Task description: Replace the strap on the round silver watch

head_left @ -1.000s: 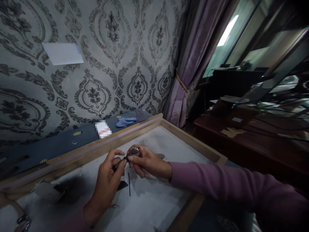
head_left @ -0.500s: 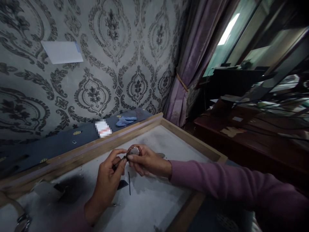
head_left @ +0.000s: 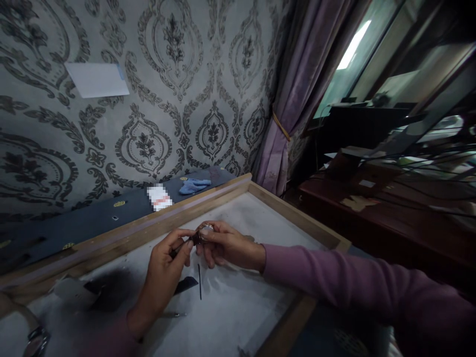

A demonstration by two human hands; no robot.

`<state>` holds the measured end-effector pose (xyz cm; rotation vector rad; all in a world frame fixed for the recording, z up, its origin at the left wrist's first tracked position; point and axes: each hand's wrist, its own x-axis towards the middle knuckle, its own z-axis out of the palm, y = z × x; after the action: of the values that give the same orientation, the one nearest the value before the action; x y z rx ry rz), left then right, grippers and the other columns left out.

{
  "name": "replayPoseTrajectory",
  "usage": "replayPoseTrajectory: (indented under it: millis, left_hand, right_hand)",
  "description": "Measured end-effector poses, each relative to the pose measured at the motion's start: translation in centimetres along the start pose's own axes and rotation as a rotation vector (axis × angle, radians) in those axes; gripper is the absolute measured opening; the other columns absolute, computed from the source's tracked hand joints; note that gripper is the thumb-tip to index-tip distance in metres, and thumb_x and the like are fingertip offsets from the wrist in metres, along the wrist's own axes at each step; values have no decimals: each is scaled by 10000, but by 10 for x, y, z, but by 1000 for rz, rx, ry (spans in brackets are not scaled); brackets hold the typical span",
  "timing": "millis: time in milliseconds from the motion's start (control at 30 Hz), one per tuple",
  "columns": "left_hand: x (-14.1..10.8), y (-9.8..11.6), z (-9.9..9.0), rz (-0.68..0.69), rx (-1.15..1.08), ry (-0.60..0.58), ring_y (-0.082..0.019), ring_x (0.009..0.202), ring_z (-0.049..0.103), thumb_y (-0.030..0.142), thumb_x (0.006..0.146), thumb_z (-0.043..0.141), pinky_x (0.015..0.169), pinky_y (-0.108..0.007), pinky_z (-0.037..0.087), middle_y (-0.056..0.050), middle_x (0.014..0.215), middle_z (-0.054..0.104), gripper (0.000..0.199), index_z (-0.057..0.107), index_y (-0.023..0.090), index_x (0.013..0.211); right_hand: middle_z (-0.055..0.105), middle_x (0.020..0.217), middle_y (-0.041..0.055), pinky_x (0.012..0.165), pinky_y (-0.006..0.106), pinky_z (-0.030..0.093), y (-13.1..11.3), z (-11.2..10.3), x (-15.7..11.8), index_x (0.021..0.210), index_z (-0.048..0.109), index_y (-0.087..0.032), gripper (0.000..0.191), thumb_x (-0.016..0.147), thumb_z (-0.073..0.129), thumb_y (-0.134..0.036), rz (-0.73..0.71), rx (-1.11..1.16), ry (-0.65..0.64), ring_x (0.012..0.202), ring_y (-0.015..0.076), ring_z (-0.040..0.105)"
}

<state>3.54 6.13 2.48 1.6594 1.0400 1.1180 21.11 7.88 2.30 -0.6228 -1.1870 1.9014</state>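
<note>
So the right hand (head_left: 234,246) has a shiny round watch case (head_left: 207,229) pinched between thumb and fingers, thumb lying across its lower part, fingers curled in behind. The case sits right out at the tips of that grip, well clear of the palm. Call the case the middle of the clock: that hand comes in from 4 o'clock, and the left hand (head_left: 163,267) from 8. The left one's pinching too, thumb against forefinger on a dark thin piece (head_left: 177,249) that runs back into its palm; its fingertips are right up at the case's 8 o'clock edge. Can't tell if the two pieces are actually joined, it's too small and dim. Over on the white work surface (head_left: 238,312) there's a skinny black stick (head_left: 200,282) at 6 o'clock and a flat black piece (head_left: 187,284) at 7, just beside each other. Past the wooden rim (head_left: 219,199), a blue cloth (head_left: 195,186) lies between 11 and 12, and a blurred-out white packet (head_left: 159,198) at 10.
</note>
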Motion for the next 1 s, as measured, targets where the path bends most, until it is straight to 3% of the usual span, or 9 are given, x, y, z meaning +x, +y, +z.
replayPoseTrajectory:
  millis: [200,467,1000]
  left_hand:
    - [4,-1,-3,-112,-98,-61,-72,397,321,398,839,586,411,-189,234,86,506,468,317,617,139,1020]
    - [7,-2,-1,-181,-192,-79,-54,352,284,474,789,632,361,-172,188,91,494,472,413,581,135,1019]
    - [6,-5,-5,-129,-103,-58,-59,391,288,409,828,590,388,-179,207,84,507,466,319,588,139,998]
  right_hand:
    - [700,711,33,305,137,348,1,-3,0,863,584,-119,305,816,705,-395,37,69,1,490,117,668]
    - [702,744,49,327,142,377,2,-5,0,895,585,-113,271,845,676,-363,43,72,-5,546,144,696]
    - [660,765,18,312,131,354,1,-6,1,864,589,-134,351,780,720,-449,20,5,54,495,95,641]
